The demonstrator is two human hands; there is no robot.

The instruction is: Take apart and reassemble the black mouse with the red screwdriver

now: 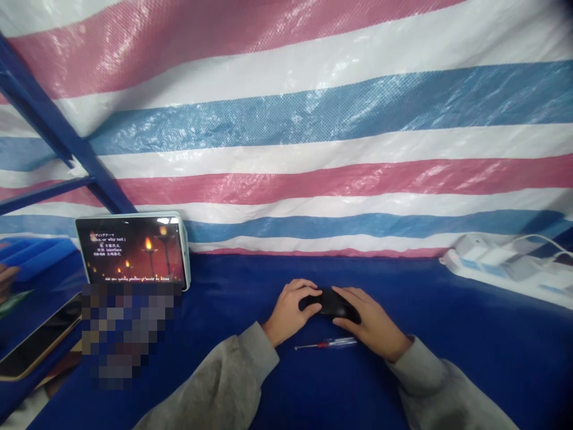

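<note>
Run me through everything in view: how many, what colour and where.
Table: one, blue, bottom of view
Mouse: one, black, centre
Screwdriver: one, clear handle with red, on the table, nearer than the mouse
Tablet: one, pale case, lit screen, back left
Phone: one, black screen, gold edge, left
Tray: one, blue, left edge
Power strip: one, white, right
Striped sheet: one, red, white and blue, behind the table
Frame: one, blue bars, upper left
Pixelated patch: one, mixed colours, below the tablet
Another person's hand: one, blurred, left edge
Sleeves: two, grey, bottom
Left hand: one, bare, holding mouse's left end
Right hand: one, bare, holding mouse's right end
</note>
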